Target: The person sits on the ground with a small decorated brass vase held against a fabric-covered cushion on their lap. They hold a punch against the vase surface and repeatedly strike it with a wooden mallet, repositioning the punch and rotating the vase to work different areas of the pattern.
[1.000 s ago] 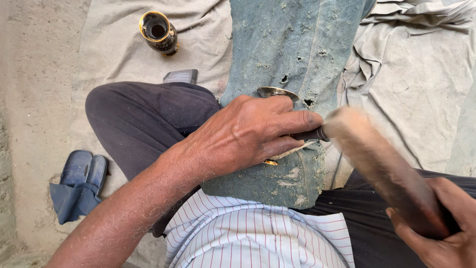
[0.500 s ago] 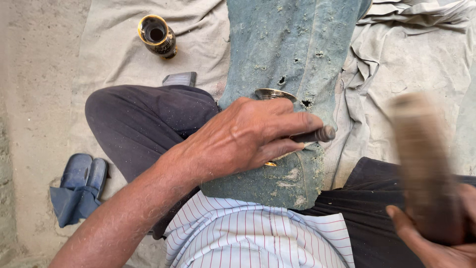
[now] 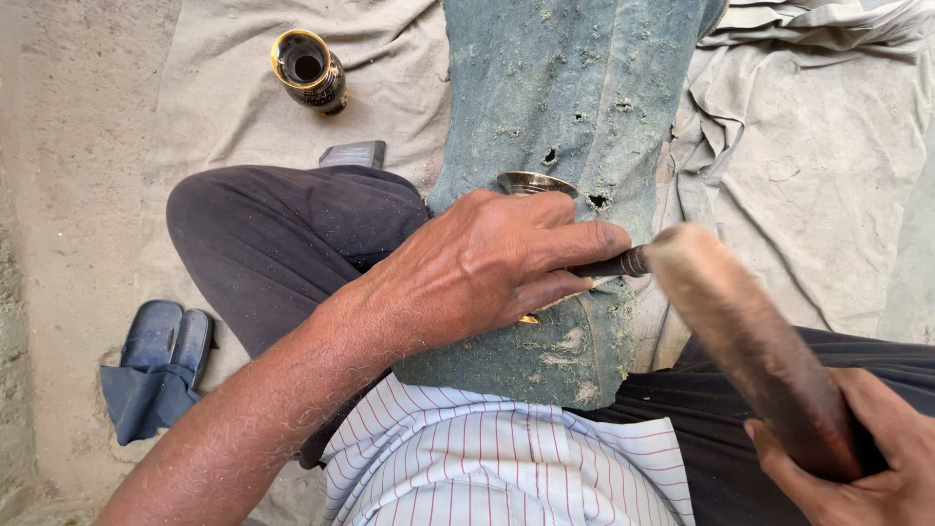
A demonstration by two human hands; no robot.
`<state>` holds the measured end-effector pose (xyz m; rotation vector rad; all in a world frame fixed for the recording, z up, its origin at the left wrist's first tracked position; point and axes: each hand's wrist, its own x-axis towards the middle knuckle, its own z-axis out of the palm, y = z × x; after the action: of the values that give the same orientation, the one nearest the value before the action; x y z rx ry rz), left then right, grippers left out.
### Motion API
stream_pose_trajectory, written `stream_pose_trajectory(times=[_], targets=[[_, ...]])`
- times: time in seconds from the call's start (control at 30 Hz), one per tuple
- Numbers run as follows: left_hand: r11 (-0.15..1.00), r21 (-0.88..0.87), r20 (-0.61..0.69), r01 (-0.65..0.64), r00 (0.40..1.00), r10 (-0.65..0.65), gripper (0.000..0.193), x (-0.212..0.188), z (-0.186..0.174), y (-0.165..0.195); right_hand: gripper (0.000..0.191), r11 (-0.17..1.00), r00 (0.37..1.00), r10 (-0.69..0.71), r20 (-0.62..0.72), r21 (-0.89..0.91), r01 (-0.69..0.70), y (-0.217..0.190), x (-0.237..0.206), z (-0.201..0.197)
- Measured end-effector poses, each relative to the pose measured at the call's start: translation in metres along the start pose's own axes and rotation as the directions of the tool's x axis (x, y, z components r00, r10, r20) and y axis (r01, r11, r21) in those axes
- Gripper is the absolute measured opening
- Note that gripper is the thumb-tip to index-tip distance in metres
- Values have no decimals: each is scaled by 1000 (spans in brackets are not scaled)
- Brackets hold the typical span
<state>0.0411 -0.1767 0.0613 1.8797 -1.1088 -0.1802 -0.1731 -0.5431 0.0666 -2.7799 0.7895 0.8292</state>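
Note:
My left hand (image 3: 487,268) grips a dark metal punch (image 3: 612,265) and a shiny brass piece, whose rim (image 3: 534,182) shows above my knuckles. Both rest on a dusty green-blue cloth (image 3: 570,88) draped over my lap. My right hand (image 3: 862,458) at the lower right holds a thick wooden mallet (image 3: 745,341). The mallet's blurred head touches the butt of the punch.
A black and gold brass vase (image 3: 310,70) lies on the beige ground sheet (image 3: 828,175) at the upper left. A small grey block (image 3: 353,154) sits beside my knee. A pair of blue slippers (image 3: 156,365) lies on the sandy floor at the left.
The mallet was down at the punch, swung up and away to the right, and has now come back down onto the punch's end. My left hand has stayed put.

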Motion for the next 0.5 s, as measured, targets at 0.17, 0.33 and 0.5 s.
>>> stream_pose_trajectory(times=[0.17,0.33,0.5], targets=[[1000,-22,5,16,1000,-16,35,0,0,-2,42,974,969,-177,-171,110,197,-38,-15,-16],[1000,-12,18,17,1000,-17,36,2,2,-4,47,964,959,-159,-233,172,202,-47,-24,-15],[997,-72,-65,3,998,-7,34,2,-4,3,45,815,872,-378,-312,335,473,-27,-13,-10]])
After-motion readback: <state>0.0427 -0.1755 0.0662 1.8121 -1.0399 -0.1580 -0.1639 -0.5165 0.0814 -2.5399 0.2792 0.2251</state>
